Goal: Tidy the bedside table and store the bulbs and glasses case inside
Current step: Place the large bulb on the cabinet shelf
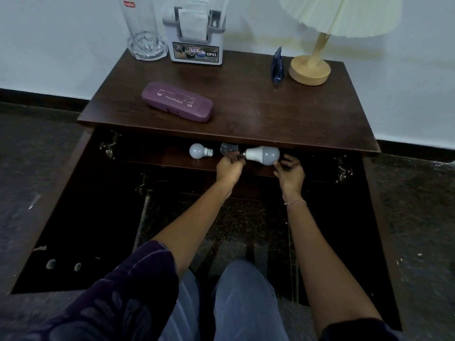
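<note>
A purple glasses case [177, 102] lies on the dark wooden bedside table [270, 114], left of centre. Below the top, both doors stand open and a shelf holds bulbs. A small white bulb [200, 150] lies on its side at the shelf's left. A larger white bulb [263, 155] lies on the shelf to its right. My left hand [230, 166] pinches this larger bulb's metal base. My right hand [290, 169] touches its rounded end with fingers spread. A clear bulb [227, 148] shows partly behind my left hand.
On the tabletop stand a tall glass [144, 28] and a white tissue holder [195, 35] at the back left, and a blue figurine [278, 66] and a lamp [312, 67] at the back right. The left door [61, 217] and right door [369, 230] flank my arms.
</note>
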The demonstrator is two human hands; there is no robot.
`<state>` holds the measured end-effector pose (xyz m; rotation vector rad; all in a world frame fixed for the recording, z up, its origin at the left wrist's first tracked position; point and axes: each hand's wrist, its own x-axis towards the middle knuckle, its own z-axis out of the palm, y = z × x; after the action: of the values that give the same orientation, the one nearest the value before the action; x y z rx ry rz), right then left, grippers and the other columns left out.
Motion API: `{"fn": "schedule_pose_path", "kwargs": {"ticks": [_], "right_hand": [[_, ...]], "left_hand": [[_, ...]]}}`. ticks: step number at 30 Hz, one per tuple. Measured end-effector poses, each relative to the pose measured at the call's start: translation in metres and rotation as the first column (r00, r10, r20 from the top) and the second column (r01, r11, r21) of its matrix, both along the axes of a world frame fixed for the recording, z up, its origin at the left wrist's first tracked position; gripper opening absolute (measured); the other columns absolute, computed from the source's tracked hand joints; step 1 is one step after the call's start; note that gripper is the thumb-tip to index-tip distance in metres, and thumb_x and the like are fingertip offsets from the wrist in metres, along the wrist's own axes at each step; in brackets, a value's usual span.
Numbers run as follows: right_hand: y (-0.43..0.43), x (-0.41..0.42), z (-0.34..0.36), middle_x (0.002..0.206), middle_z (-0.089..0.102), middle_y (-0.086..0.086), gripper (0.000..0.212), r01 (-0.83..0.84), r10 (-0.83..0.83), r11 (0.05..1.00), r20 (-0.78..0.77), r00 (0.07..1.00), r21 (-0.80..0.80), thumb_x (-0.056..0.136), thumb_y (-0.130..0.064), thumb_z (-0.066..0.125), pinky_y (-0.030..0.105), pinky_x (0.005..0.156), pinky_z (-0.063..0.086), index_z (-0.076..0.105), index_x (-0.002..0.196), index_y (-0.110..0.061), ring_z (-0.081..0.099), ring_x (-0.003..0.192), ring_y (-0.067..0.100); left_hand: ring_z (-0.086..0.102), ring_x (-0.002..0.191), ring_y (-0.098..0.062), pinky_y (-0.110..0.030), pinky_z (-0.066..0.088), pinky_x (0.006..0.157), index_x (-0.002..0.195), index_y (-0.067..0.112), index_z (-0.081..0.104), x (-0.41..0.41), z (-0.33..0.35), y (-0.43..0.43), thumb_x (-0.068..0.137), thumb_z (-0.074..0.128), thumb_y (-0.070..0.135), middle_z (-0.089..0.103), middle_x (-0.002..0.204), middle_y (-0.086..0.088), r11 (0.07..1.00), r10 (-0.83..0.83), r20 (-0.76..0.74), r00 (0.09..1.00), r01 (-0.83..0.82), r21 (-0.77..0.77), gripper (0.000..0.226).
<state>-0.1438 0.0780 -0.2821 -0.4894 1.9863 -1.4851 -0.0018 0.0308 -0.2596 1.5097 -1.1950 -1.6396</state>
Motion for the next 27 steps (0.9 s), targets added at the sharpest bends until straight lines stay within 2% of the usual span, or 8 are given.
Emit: {"fn": "schedule_pose_path", "kwargs": {"ticks": [4,9,11,14,16,19,22,27], "right_hand": [[0.005,0.005,0.002,0.120,0.058,0.021,0.045,0.013,-0.013,1.000,0.010,1.000,0.008,0.083,0.002,0.064,0.036,0.084,0.053,0.049,0.125,-0.004,0.056,0.094,0.018],[0.014,0.015,0.005,0.117,0.061,0.017,0.046,0.007,-0.007,0.999,-0.019,1.000,0.032,0.082,0.003,0.064,0.036,0.089,0.053,0.050,0.124,-0.008,0.058,0.095,0.016],[0.019,0.020,0.006,0.115,0.062,0.017,0.045,0.004,-0.001,0.999,-0.055,0.998,0.047,0.082,0.001,0.065,0.042,0.093,0.052,0.051,0.124,-0.008,0.061,0.098,0.020],[0.030,0.031,0.009,0.112,0.064,0.018,0.042,0.000,0.002,0.999,-0.080,0.997,0.034,0.082,-0.001,0.066,0.046,0.095,0.051,0.052,0.122,-0.006,0.063,0.103,0.029],[0.038,0.041,0.010,0.109,0.066,0.017,0.039,0.008,-0.006,1.000,-0.082,0.997,0.018,0.082,-0.002,0.066,0.045,0.094,0.051,0.054,0.119,-0.007,0.064,0.101,0.028],[0.048,0.058,0.019,0.100,0.067,0.009,0.032,-0.018,0.014,0.999,-0.083,0.996,-0.048,0.083,-0.004,0.066,0.036,0.091,0.053,0.059,0.113,-0.009,0.065,0.097,0.022],[0.052,0.080,0.036,0.091,0.067,-0.002,0.022,-0.106,0.083,0.985,-0.168,0.982,-0.136,0.080,-0.009,0.070,0.018,0.079,0.051,0.063,0.099,-0.019,0.065,0.085,0.007],[0.043,0.113,0.079,0.083,0.064,-0.020,0.012,-0.265,0.157,0.925,-0.362,0.919,-0.272,0.080,-0.018,0.071,0.002,0.070,0.047,0.065,0.090,-0.023,0.062,0.078,-0.012]], "left_hand": [[0.052,0.095,-0.013,-0.024,0.037,0.079,0.120,0.012,0.059,0.008,0.003,0.004,0.086,0.055,0.012,0.056,0.104,0.002,0.999,-0.024,0.001,1.000,0.024,-0.030,0.034],[0.051,0.093,-0.011,-0.022,0.038,0.077,0.121,0.013,0.058,0.017,0.008,0.011,0.086,0.055,0.011,0.057,0.096,0.007,0.999,-0.009,-0.030,1.000,0.008,-0.035,0.035],[0.053,0.100,-0.012,-0.023,0.038,0.085,0.123,0.014,0.057,0.022,0.008,0.015,0.087,0.054,0.009,0.060,0.110,0.001,0.999,-0.021,-0.033,0.999,0.020,-0.042,0.037],[0.049,0.125,-0.018,-0.025,0.037,0.102,0.133,0.009,0.049,0.033,0.011,0.023,0.088,0.051,0.003,0.054,0.134,-0.005,0.998,-0.036,-0.048,0.998,0.033,-0.058,0.045],[0.045,0.130,-0.018,-0.023,0.034,0.103,0.137,0.007,0.044,0.042,0.014,0.029,0.089,0.048,-0.002,0.050,0.139,-0.007,0.998,-0.017,-0.072,0.997,0.012,-0.066,0.049],[0.048,0.128,-0.018,-0.025,0.036,0.107,0.135,0.005,0.045,0.057,0.022,0.036,0.090,0.045,-0.005,0.051,0.139,-0.010,0.995,0.056,-0.130,0.990,-0.066,-0.070,0.046],[0.054,0.122,-0.020,-0.032,0.039,0.109,0.130,0.003,0.051,0.074,0.037,0.041,0.091,0.044,-0.006,0.056,0.132,-0.013,0.981,0.170,-0.222,0.960,-0.186,-0.051,0.040],[0.064,0.104,-0.024,-0.032,0.050,0.094,0.119,0.001,0.056,0.095,0.073,0.043,0.093,0.042,-0.003,0.064,0.112,-0.019,0.932,0.294,-0.378,0.878,-0.352,-0.091,0.030]]}}
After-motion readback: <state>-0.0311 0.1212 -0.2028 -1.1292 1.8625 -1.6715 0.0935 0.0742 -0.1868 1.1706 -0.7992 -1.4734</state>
